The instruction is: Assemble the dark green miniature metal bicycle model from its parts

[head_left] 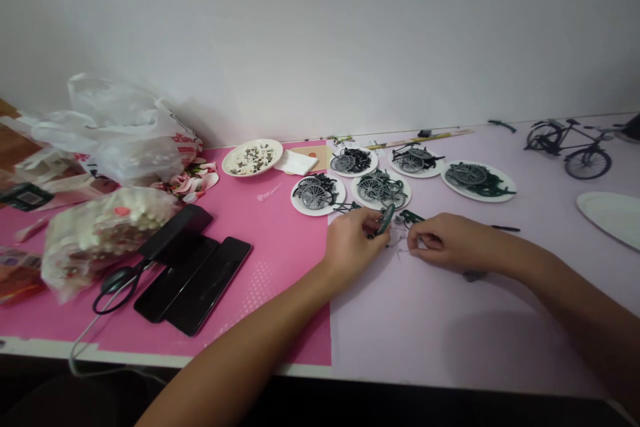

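Note:
My left hand (353, 240) is closed on a small dark green toy bicycle wheel (386, 219), seen nearly edge-on. A short gap to the right, my right hand (440, 241) has thumb and fingertips pinched together low over the table; what sits in the pinch is too small to make out. Thin wire-like bits (401, 250) lie between the two hands. Just behind my right fingers is a dark green bicycle part (411, 216). Another dark frame piece (345, 207) lies behind my left hand. A grey piece partly shows under my right wrist.
Several white plates with grey wheels and dark parts, such as this plate (500, 197), stand behind my hands. An assembled model bicycle (570, 147) is at the back right, near an oval white plate (613, 217). Left are black phones (207, 287), scissors (117, 287) and plastic bags (125, 140).

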Demonstrator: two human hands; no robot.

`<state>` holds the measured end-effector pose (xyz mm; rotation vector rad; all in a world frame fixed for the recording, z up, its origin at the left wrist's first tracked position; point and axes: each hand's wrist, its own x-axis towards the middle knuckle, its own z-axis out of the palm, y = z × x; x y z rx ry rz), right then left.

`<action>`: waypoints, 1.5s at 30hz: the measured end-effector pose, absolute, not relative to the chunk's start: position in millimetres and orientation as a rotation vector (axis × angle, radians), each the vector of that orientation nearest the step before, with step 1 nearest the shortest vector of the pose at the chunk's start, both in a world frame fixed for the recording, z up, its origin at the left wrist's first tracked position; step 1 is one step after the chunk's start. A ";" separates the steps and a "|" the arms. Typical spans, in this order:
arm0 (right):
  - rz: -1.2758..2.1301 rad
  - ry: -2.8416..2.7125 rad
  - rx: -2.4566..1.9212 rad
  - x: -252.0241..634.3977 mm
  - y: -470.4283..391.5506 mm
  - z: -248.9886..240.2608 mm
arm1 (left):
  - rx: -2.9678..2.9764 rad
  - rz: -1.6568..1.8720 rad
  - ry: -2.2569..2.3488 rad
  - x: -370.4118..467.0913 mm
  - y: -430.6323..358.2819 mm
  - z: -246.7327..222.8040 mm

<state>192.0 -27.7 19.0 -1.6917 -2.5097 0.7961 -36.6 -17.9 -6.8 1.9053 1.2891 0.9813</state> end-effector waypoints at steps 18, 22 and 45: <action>0.684 -2.023 -1.304 164.5 -29.3 6.3 | 1.862 1.045 1.239 -35.4 -21.5 -2.1; 0.777 -1.904 -1.333 161.6 -31.3 1.2 | 1.845 1.062 1.235 -35.3 -22.5 -1.5; 0.713 -1.804 -1.212 162.0 -27.2 -7.2 | 1.836 1.144 1.202 -33.8 -23.3 -5.3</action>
